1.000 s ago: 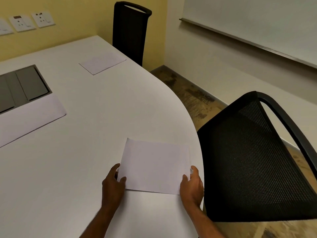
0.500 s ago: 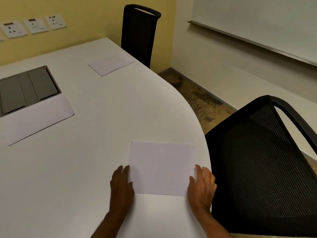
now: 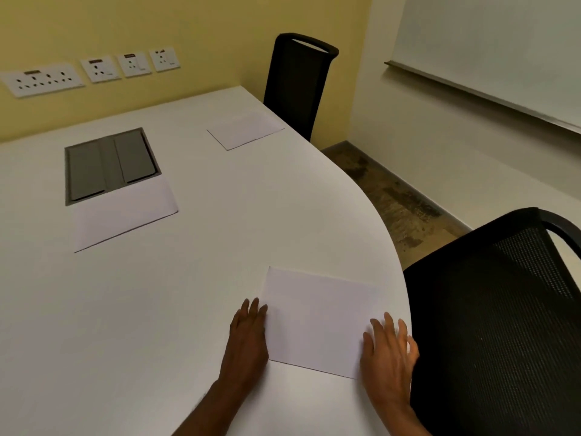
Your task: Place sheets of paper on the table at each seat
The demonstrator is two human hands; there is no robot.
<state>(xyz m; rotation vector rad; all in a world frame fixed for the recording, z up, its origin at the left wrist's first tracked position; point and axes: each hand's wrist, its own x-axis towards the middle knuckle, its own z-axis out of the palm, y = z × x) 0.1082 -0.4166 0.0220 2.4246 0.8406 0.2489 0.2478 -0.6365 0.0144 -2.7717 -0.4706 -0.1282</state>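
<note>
White paper fills the near part of the head view: one sheet (image 3: 317, 322) lies flat on the pale table (image 3: 204, 294), close to its curved right edge and just in front of the black mesh chair (image 3: 496, 325) at near right. Its long axis runs left to right, tipped a little so the right end sits nearer, and it lies directly between the two hands. The left hand (image 3: 248, 335) rests flat with straight fingers along the sheet's left edge, holding nothing. The right hand (image 3: 388, 350), slightly blurred, lies flat with fingers spread at the near right corner, partly on the paper and close to the table's rim; it grips nothing either. This seat looks served. A second sheet (image 3: 245, 130) lies far off in front of the far chair (image 3: 297, 86), so that seat looks done too. More paper (image 3: 125, 212), one sheet or several I cannot tell, lies far and left, its far edge overlapping a grey hatch (image 3: 107, 165). It sits well apart from both hands, on the left hand's side, so that hand has the shorter reach for it.
</note>
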